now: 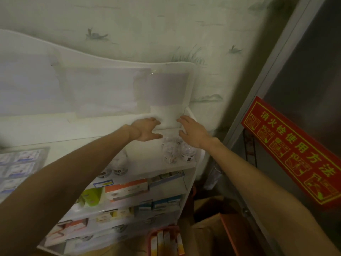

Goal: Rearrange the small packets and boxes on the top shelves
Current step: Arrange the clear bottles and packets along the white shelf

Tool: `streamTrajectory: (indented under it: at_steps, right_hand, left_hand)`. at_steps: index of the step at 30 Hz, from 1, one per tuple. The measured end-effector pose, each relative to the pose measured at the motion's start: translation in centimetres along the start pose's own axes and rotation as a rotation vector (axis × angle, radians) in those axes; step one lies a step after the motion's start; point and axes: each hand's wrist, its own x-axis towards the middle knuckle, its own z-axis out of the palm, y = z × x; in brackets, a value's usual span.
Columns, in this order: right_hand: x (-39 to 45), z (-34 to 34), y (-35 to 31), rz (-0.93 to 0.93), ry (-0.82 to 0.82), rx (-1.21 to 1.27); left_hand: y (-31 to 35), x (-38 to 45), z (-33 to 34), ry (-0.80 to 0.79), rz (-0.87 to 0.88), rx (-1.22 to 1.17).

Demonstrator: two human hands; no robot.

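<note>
Your left hand (145, 129) and your right hand (191, 131) both reach up to the top white shelf (103, 124) of the tall white shelving unit; the fingers of both are spread and fairly straight, they hold nothing, and the two hands are near each other but apart. The small packets and boxes you must rearrange do not show on this top level; the colourful cardboard medicine boxes (127, 189) sit well below, on the lower shelves. Just under your hands stand clear plastic jars with white contents (170, 150); I judge that a careless drop of the wrist could knock one over the shelf edge. The surface of the top shelf is too blurred and pale to read; whether your fingertips touch it I cannot tell. The left part of the unit is cut off, and the red sign with yellow characters (293, 152) hides what is behind it.
</note>
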Motion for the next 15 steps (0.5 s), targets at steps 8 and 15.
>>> streamTrajectory:
  at_steps: [8, 15]
  right_hand:
    - [3.6, 3.1, -5.5, 0.016, 0.111, 0.304]
    - [5.6, 6.8, -14.1, -0.095, 0.115, 0.404]
  left_hand:
    - [-6.9, -5.1, -0.4, 0.079, -0.211, -0.021]
    - [-12.9, -11.3, 0.7, 0.148, -0.375, -0.082]
